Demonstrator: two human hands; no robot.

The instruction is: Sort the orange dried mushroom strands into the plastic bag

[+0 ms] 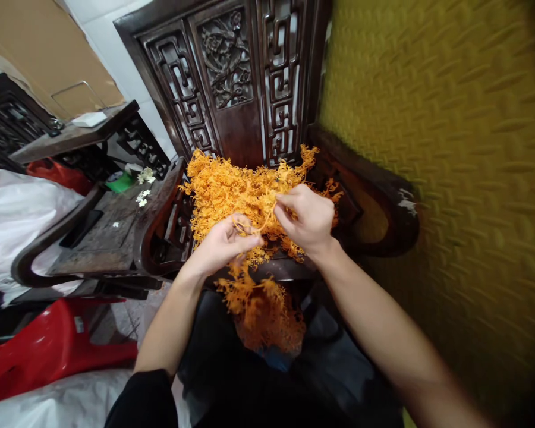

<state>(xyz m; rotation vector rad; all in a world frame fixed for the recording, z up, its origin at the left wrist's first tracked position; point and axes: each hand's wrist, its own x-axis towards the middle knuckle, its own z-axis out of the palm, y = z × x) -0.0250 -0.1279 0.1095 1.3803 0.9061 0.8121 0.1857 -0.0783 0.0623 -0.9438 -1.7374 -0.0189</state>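
Observation:
A thin orange stem (267, 221) curves between my two hands. My right hand (307, 215) pinches its upper end between thumb and fingers. Lower and to the left, my left hand (226, 242) has its thumb and fingers closed around the other part of the stem. Behind both hands, a heap of orange frilly artificial sprigs (225, 190) covers the seat of a carved dark wooden chair (238, 134). More orange sprigs (267, 312) hang below my left hand over the seat's front edge, down between my legs. What lies inside my left palm is hidden.
A yellow textured surface (450, 119) rises close on the right, beside the chair's armrest (403, 211). To the left are a second wooden chair (111, 232) with small pale pieces (142, 197) and a green item (119, 182), red plastic stools (49, 345) and white sacks (22, 220).

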